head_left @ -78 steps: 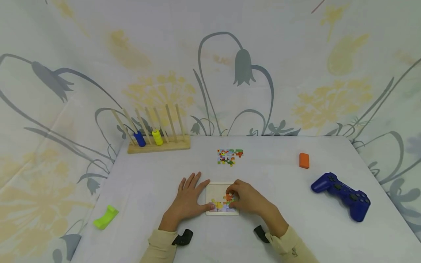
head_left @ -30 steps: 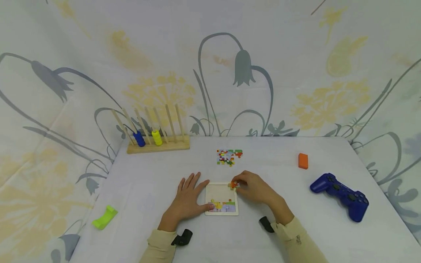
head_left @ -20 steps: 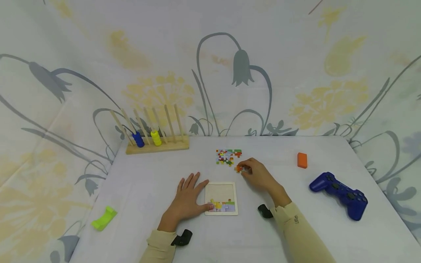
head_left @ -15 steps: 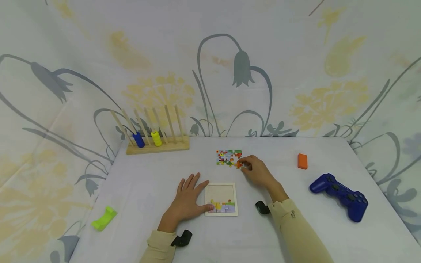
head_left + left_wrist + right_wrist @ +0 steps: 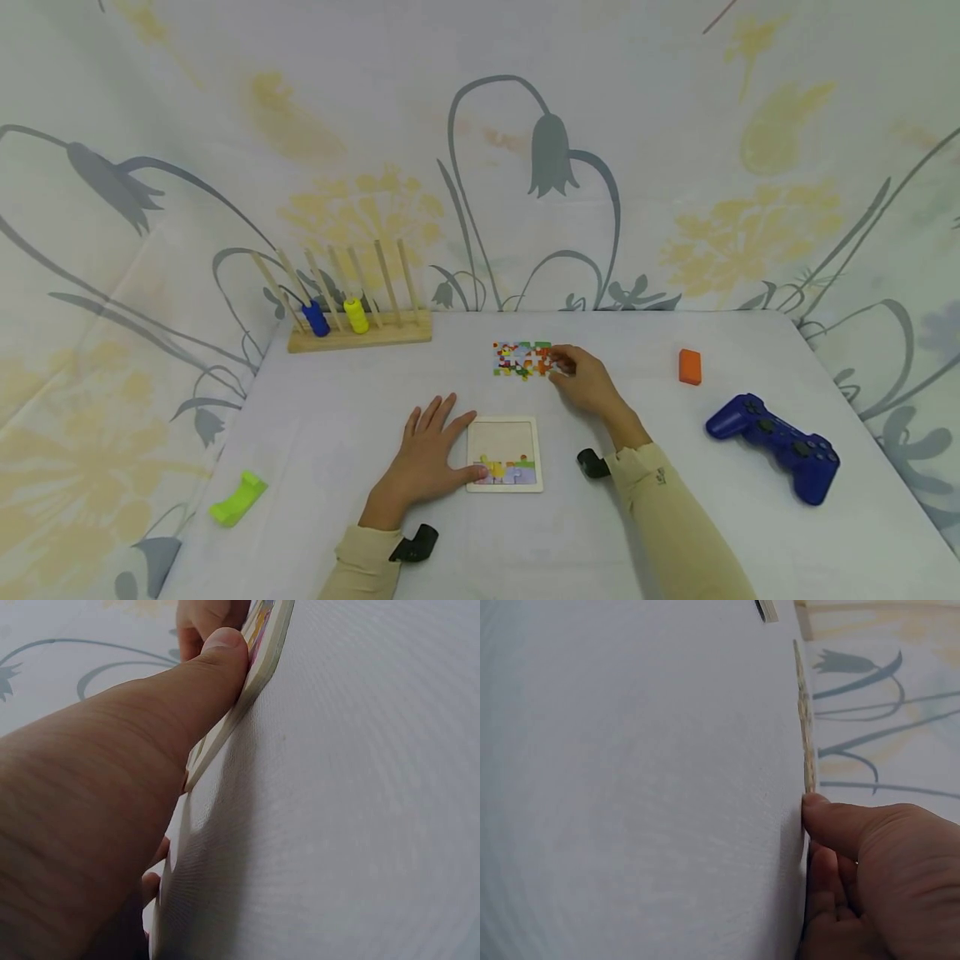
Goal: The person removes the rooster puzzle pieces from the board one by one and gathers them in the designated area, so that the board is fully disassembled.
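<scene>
My left hand (image 5: 425,467) lies spread at the left side of a small square puzzle frame (image 5: 538,467). Its thumb rests over the lower left edge, and the index fingertip reaches the upper left corner. Interlocked pieces (image 5: 517,475) line the bottom of the frame. Behind it lies a patch of colourful jigsaw pieces (image 5: 510,358). At the right side of this patch, my right hand (image 5: 588,385) pinches an orange puzzle piece (image 5: 543,365) by its right edge, against the other pieces. In the right wrist view the thumb (image 5: 829,814) is low at the pieces' edge.
A wooden peg rack (image 5: 390,332) with blue rings (image 5: 316,318) and yellow rings (image 5: 356,316) stands at the back left. A green curved block (image 5: 238,498) lies at left. At right are an orange block (image 5: 690,367) and a blue game controller (image 5: 776,446).
My right hand has taken the orange puzzle piece out of the frame and carried it away from me to the right side of the loose patch. The left hand has stayed in place.
</scene>
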Motion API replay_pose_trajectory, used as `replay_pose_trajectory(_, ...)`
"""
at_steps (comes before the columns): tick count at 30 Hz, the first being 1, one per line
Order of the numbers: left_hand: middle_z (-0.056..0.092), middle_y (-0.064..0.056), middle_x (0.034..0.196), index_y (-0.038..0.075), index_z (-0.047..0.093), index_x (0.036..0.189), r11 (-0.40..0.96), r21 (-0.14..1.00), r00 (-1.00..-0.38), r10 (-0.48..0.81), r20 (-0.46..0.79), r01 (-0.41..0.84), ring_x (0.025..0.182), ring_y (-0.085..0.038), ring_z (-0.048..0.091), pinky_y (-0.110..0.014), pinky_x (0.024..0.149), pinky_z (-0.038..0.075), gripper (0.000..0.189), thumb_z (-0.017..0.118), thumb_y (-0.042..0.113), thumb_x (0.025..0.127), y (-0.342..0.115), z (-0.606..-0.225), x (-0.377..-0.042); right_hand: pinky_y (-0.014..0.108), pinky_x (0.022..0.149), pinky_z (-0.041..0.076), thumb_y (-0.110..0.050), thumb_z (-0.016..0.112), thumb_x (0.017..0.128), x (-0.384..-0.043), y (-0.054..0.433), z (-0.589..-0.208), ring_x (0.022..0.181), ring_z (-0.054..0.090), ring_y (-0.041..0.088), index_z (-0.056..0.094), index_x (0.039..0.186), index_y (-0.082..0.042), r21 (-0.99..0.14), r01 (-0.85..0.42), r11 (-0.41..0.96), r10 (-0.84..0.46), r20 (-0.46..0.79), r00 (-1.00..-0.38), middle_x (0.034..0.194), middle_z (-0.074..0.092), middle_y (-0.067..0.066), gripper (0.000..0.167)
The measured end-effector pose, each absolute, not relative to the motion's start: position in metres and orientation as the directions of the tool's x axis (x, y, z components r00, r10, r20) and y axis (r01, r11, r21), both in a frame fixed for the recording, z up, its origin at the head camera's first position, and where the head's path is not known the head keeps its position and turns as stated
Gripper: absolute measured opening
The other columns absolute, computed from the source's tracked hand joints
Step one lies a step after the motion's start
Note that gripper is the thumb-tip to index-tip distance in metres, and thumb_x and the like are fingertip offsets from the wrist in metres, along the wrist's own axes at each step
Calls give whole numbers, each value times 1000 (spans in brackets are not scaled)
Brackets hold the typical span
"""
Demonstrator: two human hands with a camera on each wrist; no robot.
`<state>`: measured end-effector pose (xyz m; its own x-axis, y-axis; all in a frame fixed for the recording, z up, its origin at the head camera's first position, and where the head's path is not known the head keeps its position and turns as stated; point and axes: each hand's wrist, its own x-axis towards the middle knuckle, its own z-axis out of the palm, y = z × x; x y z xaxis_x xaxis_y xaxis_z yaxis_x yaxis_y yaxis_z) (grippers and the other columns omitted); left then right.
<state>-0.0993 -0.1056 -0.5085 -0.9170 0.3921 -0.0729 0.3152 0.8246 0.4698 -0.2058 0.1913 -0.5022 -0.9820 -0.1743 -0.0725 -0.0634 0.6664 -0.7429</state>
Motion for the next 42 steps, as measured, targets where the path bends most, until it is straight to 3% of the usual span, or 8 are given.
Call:
replay_pose_trajectory(21, 26, -15, 168, 21, 47, 153, 826, 471, -920, 386, -68, 311, 157, -39, 17, -63, 125, 12, 84, 75, 60, 84, -108, -508, -99, 47, 109, 50, -10, 67, 98, -210, 192, -513, 125, 61, 34, 53, 145, -1, -770, -87, 632, -183, -39, -982, 134, 63, 18, 49)
replay_pose_trajectory(30, 26, -17, 168, 19, 47, 153, 813, 478, -913, 405, -52, 334, 156, -41, 18, -65, 124, 12, 84, 75, 59, 85, -106, -507, -98, 50, 112, 46, -12, 71, 96, -194, 191, -513, 126, 59, 36, 52, 145, 0, -782, -75, 619, -142, -17, -990, 138, 61, 20, 53)
replay_pose_trajectory(36, 24, -16, 169, 20, 45, 155, 823, 463, -912, 405, -68, 330, 157, -41, 16, -64, 124, 11, 89, 75, 62, 83, -105, -508, -100, 48, 107, 49, -11, 73, 94, -177, 185, -517, 119, 62, 33, 56, 141, 0, -797, -91, 597, -104, 36, -994, 131, 63, 18, 51)
replay_pose_trajectory(42, 21, -14, 170, 23, 41, 157, 837, 449, -909, 401, -117, 312, 158, -39, 13, -63, 126, 9, 105, 81, 68, 72, -107, -508, -100, 37, 96, 55, -9, 76, 91, -152, 173, -518, 106, 65, 25, 62, 134, -1, -811, -138, 569, -118, 86, -989, 120, 67, 14, 46)
